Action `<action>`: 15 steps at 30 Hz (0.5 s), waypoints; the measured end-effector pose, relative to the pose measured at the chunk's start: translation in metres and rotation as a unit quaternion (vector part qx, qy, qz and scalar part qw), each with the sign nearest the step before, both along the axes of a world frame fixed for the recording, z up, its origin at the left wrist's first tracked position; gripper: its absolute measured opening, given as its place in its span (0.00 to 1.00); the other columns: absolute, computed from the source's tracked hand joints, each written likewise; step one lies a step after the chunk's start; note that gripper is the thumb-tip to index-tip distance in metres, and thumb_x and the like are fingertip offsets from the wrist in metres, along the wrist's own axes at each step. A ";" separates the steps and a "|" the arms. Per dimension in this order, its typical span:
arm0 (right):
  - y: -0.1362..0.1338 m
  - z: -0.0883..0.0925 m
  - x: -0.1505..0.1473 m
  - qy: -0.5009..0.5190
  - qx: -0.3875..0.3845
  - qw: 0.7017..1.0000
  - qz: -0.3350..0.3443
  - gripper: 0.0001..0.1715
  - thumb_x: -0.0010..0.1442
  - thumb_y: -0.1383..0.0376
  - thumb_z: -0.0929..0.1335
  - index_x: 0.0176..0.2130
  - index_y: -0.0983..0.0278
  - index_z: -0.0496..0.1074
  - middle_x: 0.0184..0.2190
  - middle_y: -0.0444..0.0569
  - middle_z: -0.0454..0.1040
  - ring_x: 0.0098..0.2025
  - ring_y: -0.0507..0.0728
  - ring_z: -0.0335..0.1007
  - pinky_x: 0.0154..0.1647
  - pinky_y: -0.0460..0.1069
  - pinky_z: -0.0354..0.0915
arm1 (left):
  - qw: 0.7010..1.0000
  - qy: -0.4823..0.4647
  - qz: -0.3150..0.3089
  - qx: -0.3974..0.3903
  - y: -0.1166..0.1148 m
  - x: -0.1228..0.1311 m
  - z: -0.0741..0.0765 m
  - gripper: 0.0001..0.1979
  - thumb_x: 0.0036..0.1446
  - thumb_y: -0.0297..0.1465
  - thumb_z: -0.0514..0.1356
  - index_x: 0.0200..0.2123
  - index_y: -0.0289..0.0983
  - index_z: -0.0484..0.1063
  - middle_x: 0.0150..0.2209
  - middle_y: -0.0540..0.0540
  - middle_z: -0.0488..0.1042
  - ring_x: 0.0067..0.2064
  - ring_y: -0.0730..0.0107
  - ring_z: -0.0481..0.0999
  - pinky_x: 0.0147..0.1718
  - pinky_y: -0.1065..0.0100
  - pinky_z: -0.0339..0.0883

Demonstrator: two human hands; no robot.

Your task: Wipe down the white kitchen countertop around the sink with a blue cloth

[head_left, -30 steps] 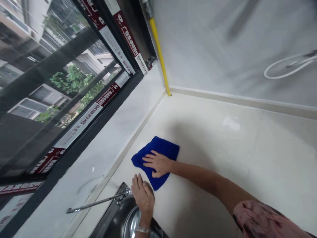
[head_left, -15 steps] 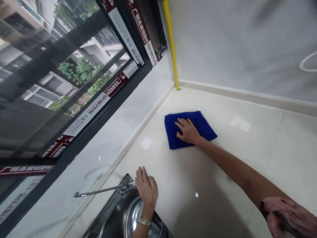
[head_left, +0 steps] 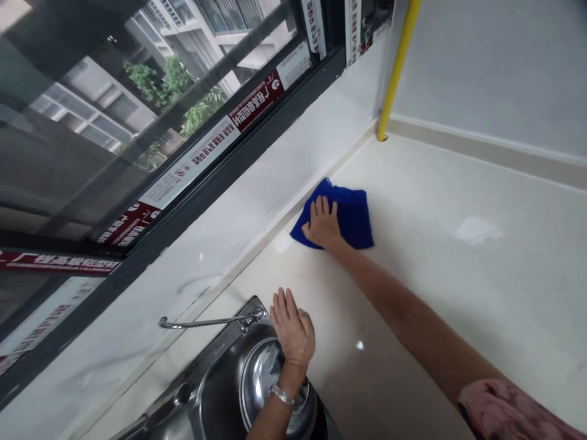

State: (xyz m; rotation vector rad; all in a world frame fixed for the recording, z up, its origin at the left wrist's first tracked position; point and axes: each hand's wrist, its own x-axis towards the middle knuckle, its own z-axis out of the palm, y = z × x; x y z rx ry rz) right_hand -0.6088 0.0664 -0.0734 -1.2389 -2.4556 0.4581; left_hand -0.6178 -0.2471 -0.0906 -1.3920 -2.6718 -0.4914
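My right hand (head_left: 323, 225) lies flat with fingers spread on a blue cloth (head_left: 356, 215), pressing it against the pale glossy countertop (head_left: 422, 244). The cloth's far left corner reaches the low ledge along the window wall, and its left part is bunched. Beside the sink corner, my left hand (head_left: 293, 330) rests palm down, fingers stretched out and holding nothing. A bracelet circles that wrist. Below the left hand, a steel sink (head_left: 220, 379) has a round shiny metal pot or basin (head_left: 259, 373) in it, partly covered by my forearm.
A chrome faucet (head_left: 206, 322) extends left from the sink's back corner. A yellow pipe (head_left: 398, 70) rises from the counter's far corner. The dark window frame (head_left: 257, 150) runs along the left, above the white wall. A raised ledge (head_left: 486, 153) edges the counter.
My right hand has slid the blue cloth left toward the window wall, and the cloth has turned and creased. My left hand stays by the sink. The camera view has shifted.
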 end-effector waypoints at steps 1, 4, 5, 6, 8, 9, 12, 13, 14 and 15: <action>-0.018 0.003 -0.006 0.005 -0.006 1.000 0.017 0.47 0.64 0.60 0.62 0.73 0.84 0.56 0.76 0.77 0.52 0.79 0.78 0.44 0.77 0.77 0.39 | 1.000 -0.002 0.001 0.000 0.000 0.000 0.000 0.31 0.71 0.28 0.49 0.75 0.30 0.60 0.75 0.32 0.60 0.80 0.49 0.51 0.77 0.40 0.43; -0.067 0.009 -0.014 0.006 -0.021 0.996 0.091 0.46 0.65 0.60 0.64 0.73 0.84 0.57 0.77 0.76 0.51 0.79 0.77 0.45 0.78 0.74 0.41 | 1.000 -0.016 0.003 0.007 0.000 -0.001 0.000 0.30 0.71 0.28 0.49 0.74 0.30 0.62 0.75 0.32 0.61 0.79 0.49 0.51 0.77 0.39 0.44; -0.081 0.010 -0.016 0.006 -0.022 0.990 0.136 0.45 0.65 0.60 0.64 0.74 0.82 0.58 0.77 0.74 0.52 0.79 0.76 0.46 0.78 0.73 0.41 | 1.000 -0.023 0.002 0.010 -0.001 -0.001 -0.002 0.29 0.71 0.28 0.49 0.73 0.31 0.64 0.75 0.33 0.62 0.80 0.48 0.51 0.77 0.38 0.44; -0.093 0.011 -0.019 0.007 -0.023 0.981 0.194 0.44 0.66 0.60 0.64 0.74 0.78 0.60 0.77 0.71 0.53 0.79 0.74 0.47 0.79 0.72 0.42 | 0.999 -0.030 0.001 0.015 -0.002 -0.002 -0.003 0.28 0.71 0.27 0.50 0.71 0.32 0.67 0.75 0.34 0.63 0.80 0.48 0.51 0.77 0.38 0.44; -0.114 0.010 -0.029 0.012 -0.030 0.946 0.323 0.39 0.67 0.62 0.64 0.73 0.70 0.64 0.77 0.62 0.57 0.79 0.68 0.50 0.79 0.69 0.43 | 0.999 -0.043 0.001 0.025 -0.004 -0.004 -0.007 0.26 0.71 0.28 0.50 0.67 0.32 0.72 0.72 0.34 0.67 0.79 0.48 0.52 0.77 0.36 0.44; -0.122 0.010 -0.036 0.013 -0.038 0.924 0.380 0.37 0.68 0.62 0.64 0.73 0.66 0.65 0.76 0.58 0.59 0.78 0.66 0.52 0.80 0.68 0.44 | 0.998 -0.049 0.003 0.032 -0.005 -0.005 -0.010 0.25 0.70 0.28 0.51 0.65 0.31 0.73 0.71 0.32 0.69 0.79 0.47 0.54 0.77 0.36 0.45; -0.138 0.009 -0.054 0.016 -0.065 0.887 0.457 0.34 0.68 0.63 0.64 0.71 0.61 0.69 0.75 0.52 0.63 0.77 0.62 0.56 0.80 0.65 0.46 | 0.997 -0.060 0.017 0.051 -0.008 -0.005 -0.014 0.24 0.70 0.29 0.52 0.64 0.28 0.74 0.69 0.28 0.71 0.78 0.46 0.57 0.77 0.37 0.47; -0.139 0.009 -0.057 0.023 -0.069 0.885 0.460 0.33 0.68 0.63 0.65 0.70 0.61 0.70 0.74 0.51 0.64 0.76 0.62 0.57 0.80 0.64 0.47 | 0.996 -0.063 0.018 0.055 -0.008 -0.005 -0.015 0.24 0.70 0.29 0.52 0.64 0.28 0.74 0.69 0.28 0.70 0.78 0.45 0.57 0.77 0.36 0.47; -0.136 0.009 -0.058 0.033 -0.068 0.888 0.454 0.33 0.67 0.64 0.65 0.69 0.61 0.71 0.74 0.51 0.66 0.76 0.62 0.59 0.79 0.64 0.48 | 0.996 -0.065 0.017 0.058 -0.008 -0.004 -0.015 0.25 0.69 0.29 0.53 0.65 0.28 0.74 0.69 0.28 0.70 0.78 0.45 0.56 0.77 0.36 0.47; -0.131 0.008 -0.057 0.044 -0.064 0.894 0.442 0.32 0.67 0.64 0.65 0.68 0.61 0.72 0.73 0.51 0.67 0.75 0.62 0.60 0.79 0.63 0.49 | 0.996 -0.066 0.015 0.060 -0.008 -0.004 -0.015 0.25 0.69 0.28 0.53 0.65 0.28 0.73 0.70 0.28 0.69 0.78 0.45 0.55 0.77 0.35 0.47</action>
